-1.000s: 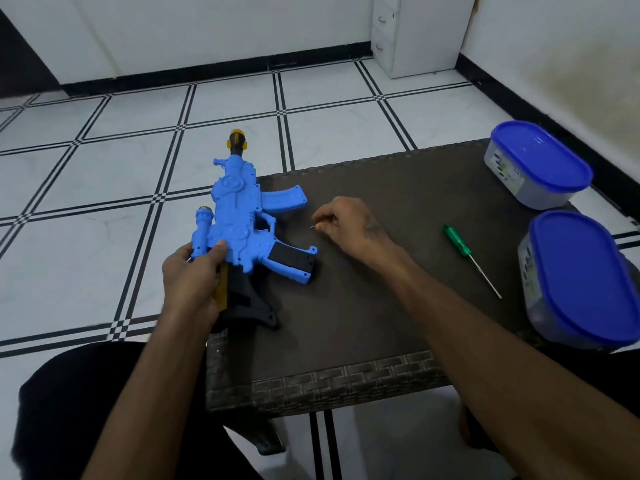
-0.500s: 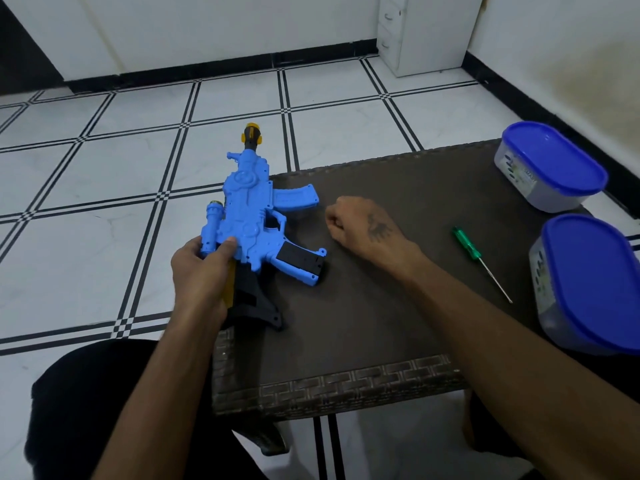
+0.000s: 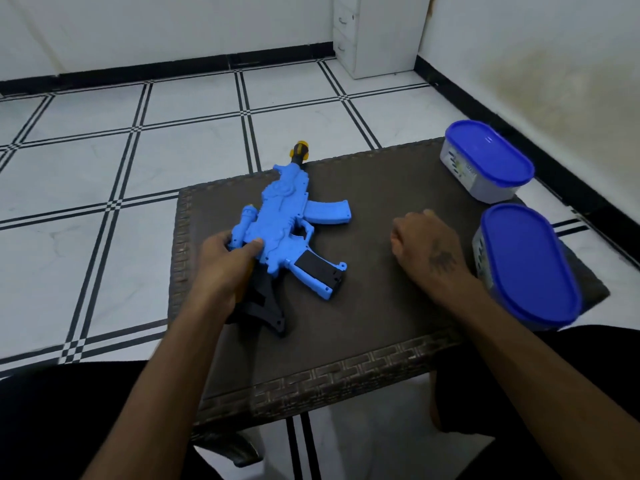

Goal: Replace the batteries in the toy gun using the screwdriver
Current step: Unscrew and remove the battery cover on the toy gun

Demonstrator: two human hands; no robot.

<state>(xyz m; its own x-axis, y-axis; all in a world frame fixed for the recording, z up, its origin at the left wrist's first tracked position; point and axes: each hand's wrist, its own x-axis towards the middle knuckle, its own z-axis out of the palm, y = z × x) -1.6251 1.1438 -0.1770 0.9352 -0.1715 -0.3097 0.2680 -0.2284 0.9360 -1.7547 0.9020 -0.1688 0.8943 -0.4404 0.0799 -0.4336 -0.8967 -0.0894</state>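
The blue toy gun [image 3: 287, 216] lies on its side on the dark table [image 3: 363, 323], with its muzzle pointing away from me and its black stock nearest me. The black battery cover [image 3: 317, 271] on the grip faces up. My left hand [image 3: 225, 268] grips the gun's rear by the small scope. My right hand [image 3: 427, 245] rests knuckles-up on the table, right of the gun, with its fingers curled under. What those fingers hold is hidden. The green screwdriver is not visible; the right hand covers the spot where it lay.
Two blue-lidded plastic containers stand at the table's right side, one far [image 3: 488, 161] and one near [image 3: 526, 265], close to my right wrist. White tiled floor surrounds the table, and a white cabinet [image 3: 374, 32] stands in the corner.
My right hand has moved right, from beside the gun to the spot where the screwdriver lay, and now hides it. The left hand has kept its grip on the gun.
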